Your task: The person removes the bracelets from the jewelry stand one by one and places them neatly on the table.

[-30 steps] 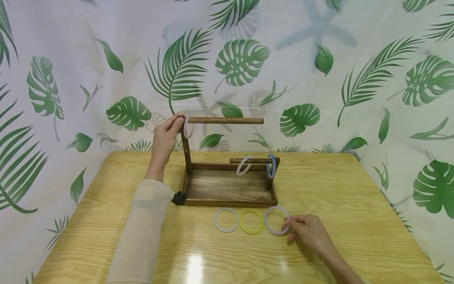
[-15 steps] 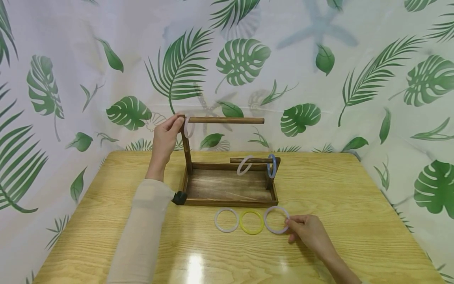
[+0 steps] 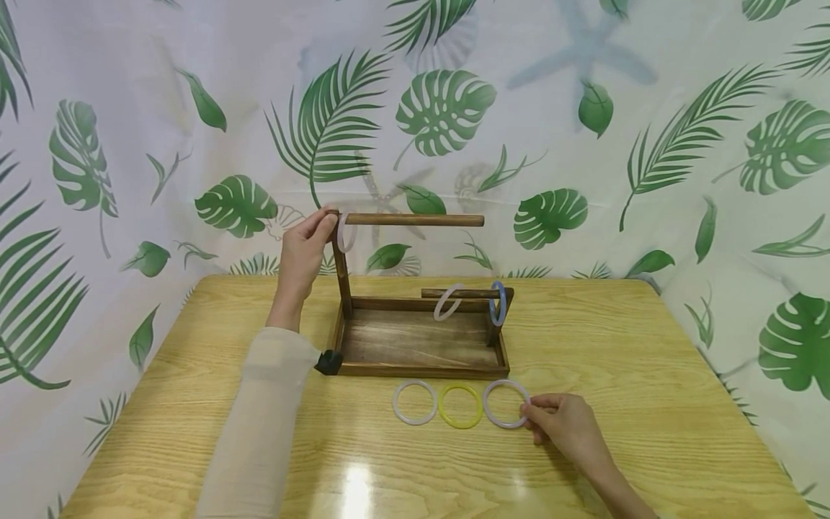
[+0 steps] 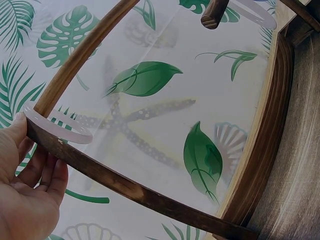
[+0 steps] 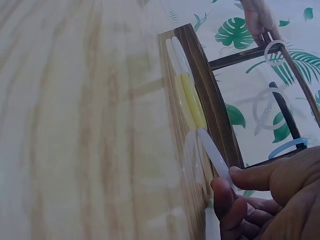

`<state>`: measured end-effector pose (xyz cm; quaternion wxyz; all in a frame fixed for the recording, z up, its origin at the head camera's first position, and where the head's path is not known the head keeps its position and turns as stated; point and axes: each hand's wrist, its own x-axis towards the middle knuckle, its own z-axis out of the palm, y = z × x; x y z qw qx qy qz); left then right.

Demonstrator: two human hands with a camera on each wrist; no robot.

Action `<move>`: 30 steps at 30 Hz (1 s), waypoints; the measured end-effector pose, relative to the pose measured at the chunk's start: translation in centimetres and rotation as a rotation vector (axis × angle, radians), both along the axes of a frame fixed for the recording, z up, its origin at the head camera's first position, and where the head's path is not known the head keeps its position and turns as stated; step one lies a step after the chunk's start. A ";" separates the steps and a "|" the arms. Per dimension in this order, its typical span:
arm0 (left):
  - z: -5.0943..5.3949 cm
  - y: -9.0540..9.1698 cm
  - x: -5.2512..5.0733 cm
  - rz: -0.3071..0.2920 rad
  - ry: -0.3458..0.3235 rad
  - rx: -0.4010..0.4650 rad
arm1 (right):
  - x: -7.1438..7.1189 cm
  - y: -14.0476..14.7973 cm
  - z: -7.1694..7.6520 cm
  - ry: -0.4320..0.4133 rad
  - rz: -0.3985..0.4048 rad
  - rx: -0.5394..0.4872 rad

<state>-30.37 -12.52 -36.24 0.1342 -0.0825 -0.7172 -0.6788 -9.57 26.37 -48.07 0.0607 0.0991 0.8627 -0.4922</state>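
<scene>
The left hand (image 3: 302, 254) grips the top of the wooden rack's tall left post (image 3: 341, 277); a pale ring (image 3: 341, 244) hangs beside its fingertips on the long upper rod (image 3: 415, 220). In the left wrist view, the thumb and fingers of that hand (image 4: 30, 185) pinch the post's end. At the front right, the right hand (image 3: 570, 429) pinches the edge of a pale lilac ring (image 3: 488, 418) lying on the table. The right wrist view shows this ring (image 5: 214, 152) between thumb and index finger of the right hand (image 5: 270, 200). Left of it lie a yellow ring (image 3: 442, 415) and a whitish ring (image 3: 397, 412).
On the rack's short lower rod (image 3: 476, 293) hang a whitish ring (image 3: 438, 306) and a blue ring (image 3: 502, 306). The rack's tray base (image 3: 421, 372) stands on the wooden table (image 3: 603, 346), behind the row of rings. A dark object (image 3: 329, 362) is at its front left corner.
The lilac ring's near-rack edge sits very slightly lower in view, and the right fingers have shifted a little. The left hand still holds the post.
</scene>
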 end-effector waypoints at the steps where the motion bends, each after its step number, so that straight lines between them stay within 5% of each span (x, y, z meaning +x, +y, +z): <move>1: 0.0 0.0 0.0 0.001 0.001 0.001 | 0.0 0.0 0.0 0.002 -0.003 0.008; 30: -0.1 -0.1 -0.2 -0.003 -0.007 -0.004 | 0.1 -0.3 -0.4 0.025 -0.024 0.042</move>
